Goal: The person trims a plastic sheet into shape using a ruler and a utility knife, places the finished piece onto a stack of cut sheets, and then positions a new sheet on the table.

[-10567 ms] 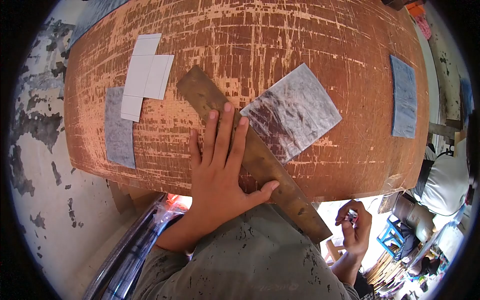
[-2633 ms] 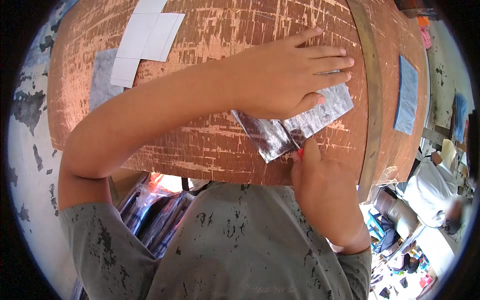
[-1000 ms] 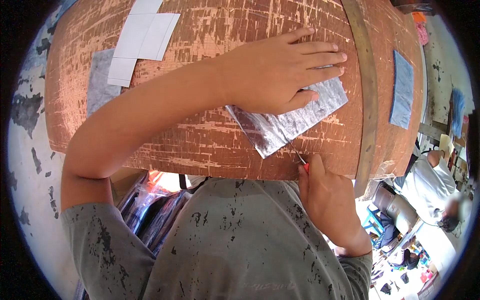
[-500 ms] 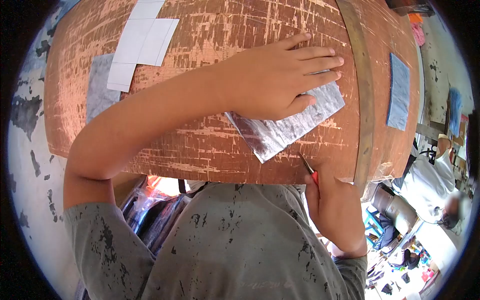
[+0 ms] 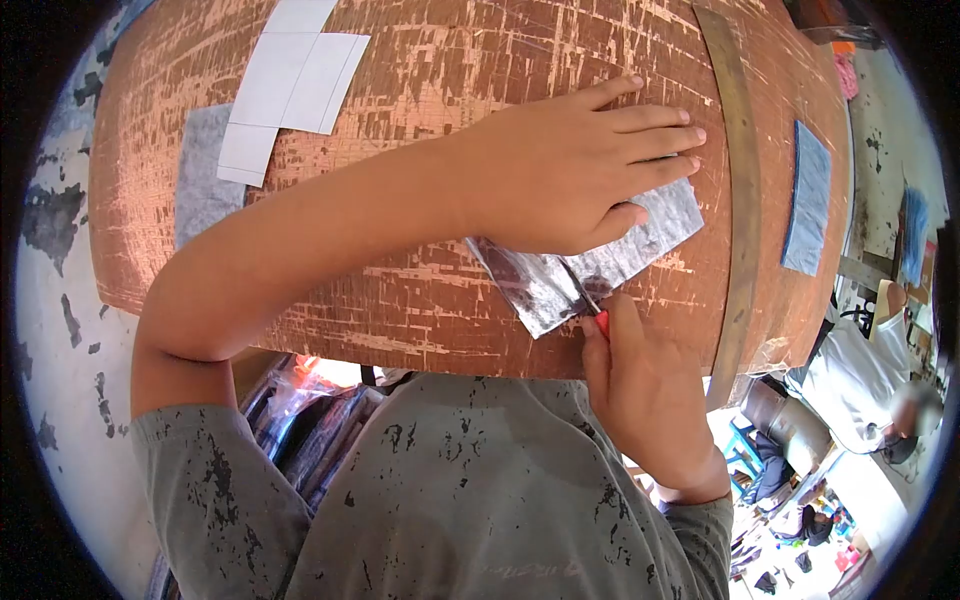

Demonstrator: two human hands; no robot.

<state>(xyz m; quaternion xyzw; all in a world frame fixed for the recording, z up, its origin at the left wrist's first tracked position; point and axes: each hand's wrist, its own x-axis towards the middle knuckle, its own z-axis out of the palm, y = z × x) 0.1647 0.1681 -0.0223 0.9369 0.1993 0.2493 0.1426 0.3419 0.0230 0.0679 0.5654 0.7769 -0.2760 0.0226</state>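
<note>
Head view: one left hand (image 5: 575, 175) is lying flat, fingers spread, gripping nothing, over one shiny, mottled grey rectangular sheet (image 5: 530, 300) on one scored red-brown wooden board (image 5: 420, 330). At the sheet's five o'clock, one right hand (image 5: 650, 385) is curling around one slim red-handled metal tool (image 5: 602, 321). One long brown strip (image 5: 741, 200) is lying at two o'clock.

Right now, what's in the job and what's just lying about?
Apparently in use:
silver-grey sheet, under left hand
red-handled tool, in right hand

Apparently lying about:
white paper
grey piece partly under it
long brown strip
blue piece
</note>
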